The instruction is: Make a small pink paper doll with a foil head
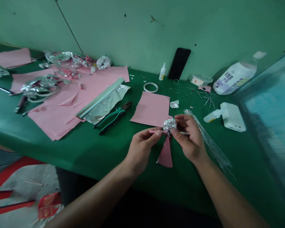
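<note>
Between my hands is a small figure with a crumpled foil head (169,124) and a pink paper cone (165,154) below it. A thin pink paper roll (154,131) sticks out sideways from it, pinched between the thumb and fingers of my left hand (143,144). My right hand (190,139) grips the foil head, its thumb on the front and fingers behind. A short foil-wrapped piece (184,133) juts out beneath the right fingers. Just beyond the hands lies a pink paper sheet (152,109), close to a scrap of foil (174,104).
Pliers (112,117) and a foil roll box (101,98) lie left; pink sheets (54,118) and foil pieces spread farther left. Metal wires (212,145) lie right. Behind are a tape ring (150,87), glue bottle (162,72), phone (179,63) and large plastic bottle (235,77).
</note>
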